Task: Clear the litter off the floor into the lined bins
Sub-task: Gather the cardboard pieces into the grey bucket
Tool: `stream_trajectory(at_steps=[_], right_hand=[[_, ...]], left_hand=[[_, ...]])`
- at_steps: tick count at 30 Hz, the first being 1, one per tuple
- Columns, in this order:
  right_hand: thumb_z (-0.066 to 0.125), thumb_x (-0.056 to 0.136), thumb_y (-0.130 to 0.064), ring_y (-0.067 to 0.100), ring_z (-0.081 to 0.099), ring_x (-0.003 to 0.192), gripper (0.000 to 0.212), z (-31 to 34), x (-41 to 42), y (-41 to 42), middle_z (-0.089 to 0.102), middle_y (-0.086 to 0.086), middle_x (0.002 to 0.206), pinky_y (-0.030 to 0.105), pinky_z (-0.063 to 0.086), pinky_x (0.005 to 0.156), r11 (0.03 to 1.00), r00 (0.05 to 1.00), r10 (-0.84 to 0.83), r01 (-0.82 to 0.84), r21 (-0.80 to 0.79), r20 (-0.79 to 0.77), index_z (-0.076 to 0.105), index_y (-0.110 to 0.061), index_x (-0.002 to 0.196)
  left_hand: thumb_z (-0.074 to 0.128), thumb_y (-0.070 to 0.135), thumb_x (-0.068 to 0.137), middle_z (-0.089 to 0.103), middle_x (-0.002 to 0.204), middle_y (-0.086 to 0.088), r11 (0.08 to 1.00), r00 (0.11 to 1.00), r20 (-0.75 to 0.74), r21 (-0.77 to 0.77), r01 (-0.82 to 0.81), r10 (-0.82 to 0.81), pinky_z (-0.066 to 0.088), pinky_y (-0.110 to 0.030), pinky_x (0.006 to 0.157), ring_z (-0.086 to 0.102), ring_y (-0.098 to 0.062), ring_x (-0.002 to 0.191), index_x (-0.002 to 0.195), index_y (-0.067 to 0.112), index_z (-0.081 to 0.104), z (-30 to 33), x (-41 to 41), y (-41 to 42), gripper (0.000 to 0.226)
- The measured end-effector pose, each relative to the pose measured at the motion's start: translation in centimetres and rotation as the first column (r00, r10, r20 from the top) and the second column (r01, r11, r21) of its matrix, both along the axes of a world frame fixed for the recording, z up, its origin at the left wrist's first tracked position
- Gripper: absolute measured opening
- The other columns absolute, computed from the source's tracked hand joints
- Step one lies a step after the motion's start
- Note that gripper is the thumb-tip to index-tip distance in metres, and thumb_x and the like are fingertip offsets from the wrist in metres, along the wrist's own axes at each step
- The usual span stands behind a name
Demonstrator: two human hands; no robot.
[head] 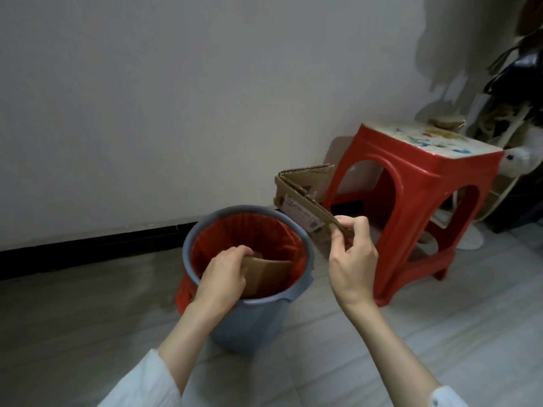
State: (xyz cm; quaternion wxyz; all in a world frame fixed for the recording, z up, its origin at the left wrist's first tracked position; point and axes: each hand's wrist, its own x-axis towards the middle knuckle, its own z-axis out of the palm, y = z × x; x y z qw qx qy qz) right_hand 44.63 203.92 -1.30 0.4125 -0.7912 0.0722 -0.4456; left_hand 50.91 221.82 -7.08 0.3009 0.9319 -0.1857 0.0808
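Cardboard piece (266, 276) in red-lined bin (246, 321), gripped by left hand (224, 277); right hand (351, 254) pinches folded cardboard (305, 195) (above rim).

Cardboard piece (266, 276) half behind left hand (224, 274)

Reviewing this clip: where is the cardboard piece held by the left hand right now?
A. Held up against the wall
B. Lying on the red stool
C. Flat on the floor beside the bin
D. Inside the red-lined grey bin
D: the left hand grips a cardboard piece below the rim of the bin, against its red liner.
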Motion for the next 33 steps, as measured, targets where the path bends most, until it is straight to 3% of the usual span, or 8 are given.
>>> stream_trajectory(at_steps=[3, 5, 10, 14, 19, 22, 26, 33], right_hand=[[0.056, 0.090, -0.006, 0.013, 0.057, 0.080, 0.017, -0.3, 0.4, 0.3, 0.059, -0.006, 0.083, 0.010, 0.039, 0.068, 0.999, 0.997, 0.050, -0.051, -0.014, -0.062, 0.050, -0.021, 0.085], [0.056, 0.089, -0.006, 0.013, 0.057, 0.078, 0.012, -0.4, 0.7, 0.3, 0.061, -0.003, 0.083, 0.006, 0.037, 0.067, 0.996, 0.992, 0.068, -0.074, -0.059, -0.103, 0.053, -0.018, 0.087], [0.055, 0.090, -0.009, 0.011, 0.057, 0.071, 0.010, -0.3, 1.9, 1.1, 0.061, -0.004, 0.078, 0.023, 0.043, 0.064, 0.985, 0.968, 0.163, -0.171, -0.028, -0.193, 0.051, -0.016, 0.084], [0.053, 0.091, -0.012, 0.019, 0.058, 0.081, 0.008, -2.1, 3.3, 2.2, 0.061, 0.000, 0.083, 0.027, 0.039, 0.067, 0.953, 0.874, 0.195, -0.276, -0.124, -0.444, 0.049, -0.016, 0.085], [0.053, 0.091, -0.018, 0.020, 0.058, 0.084, 0.006, -4.2, 4.5, 3.5, 0.064, 0.002, 0.086, 0.036, 0.047, 0.072, 0.892, 0.808, 0.159, -0.364, -0.269, -0.567, 0.054, -0.014, 0.087], [0.050, 0.093, -0.020, 0.020, 0.059, 0.100, 0.015, -4.9, 5.2, 3.9, 0.065, 0.001, 0.102, 0.035, 0.047, 0.088, 0.870, 0.753, 0.207, -0.434, -0.234, -0.625, 0.063, -0.021, 0.102], [0.046, 0.096, -0.021, 0.019, 0.049, 0.121, 0.035, -5.4, 5.2, 3.6, 0.056, 0.002, 0.129, 0.028, 0.036, 0.101, 0.868, 0.641, 0.189, -0.463, -0.178, -0.744, 0.052, -0.022, 0.130], [0.049, 0.094, -0.010, 0.010, 0.055, 0.112, 0.029, -6.0, 1.6, 2.2, 0.061, -0.002, 0.120, 0.018, 0.040, 0.095, 0.943, 0.809, 0.259, -0.329, -0.042, -0.528, 0.061, -0.017, 0.120]], left_hand=[[0.047, 0.002, 0.086, 0.064, 0.118, -0.001, 0.986, 0.994, -0.109, 0.165, 0.039, -0.021, 0.048, -0.036, 0.091, 0.059, -0.021, 0.109, 0.128, 0.025, 0.052, -1.1, 0.4, 0.1, 0.048], [0.048, 0.010, 0.089, 0.065, 0.119, 0.001, 0.969, 0.998, -0.065, 0.245, 0.015, 0.001, 0.047, -0.036, 0.092, 0.059, -0.019, 0.110, 0.127, 0.025, 0.055, -1.3, 0.7, 0.5, 0.041], [0.049, 0.020, 0.092, 0.065, 0.111, 0.004, 0.982, 0.991, 0.066, 0.142, -0.127, 0.119, 0.043, -0.033, 0.092, 0.056, -0.016, 0.106, 0.114, 0.022, 0.063, -1.6, 1.0, 2.6, 0.026], [0.046, 0.019, 0.091, 0.066, 0.092, 0.005, 0.989, 0.995, 0.096, 0.141, -0.055, 0.041, 0.038, -0.027, 0.087, 0.057, -0.014, 0.092, 0.098, 0.021, 0.064, -3.5, 0.2, 4.1, 0.019], [0.013, 0.042, 0.086, 0.061, 0.087, 0.010, 0.988, 0.992, 0.127, 0.152, -0.005, -0.015, 0.034, -0.029, 0.090, 0.053, -0.012, 0.086, 0.092, 0.024, 0.061, -4.4, -0.1, 4.1, 0.052], [0.015, 0.040, 0.088, 0.062, 0.084, 0.009, 0.983, 0.986, 0.162, 0.185, -0.001, -0.030, 0.032, -0.028, 0.088, 0.054, -0.014, 0.082, 0.089, 0.023, 0.062, -4.6, 0.1, 4.1, 0.050], [0.029, 0.031, 0.089, 0.064, 0.077, 0.007, 0.982, 0.968, 0.252, 0.185, -0.043, -0.005, 0.028, -0.027, 0.082, 0.059, -0.018, 0.074, 0.082, 0.022, 0.064, -5.1, 0.2, 4.2, 0.037], [0.026, 0.034, 0.084, 0.061, 0.095, 0.009, 0.990, 0.978, 0.196, 0.136, 0.043, -0.069, 0.033, -0.029, 0.087, 0.056, -0.013, 0.092, 0.101, 0.023, 0.061, -3.9, -0.5, 3.6, 0.040]])
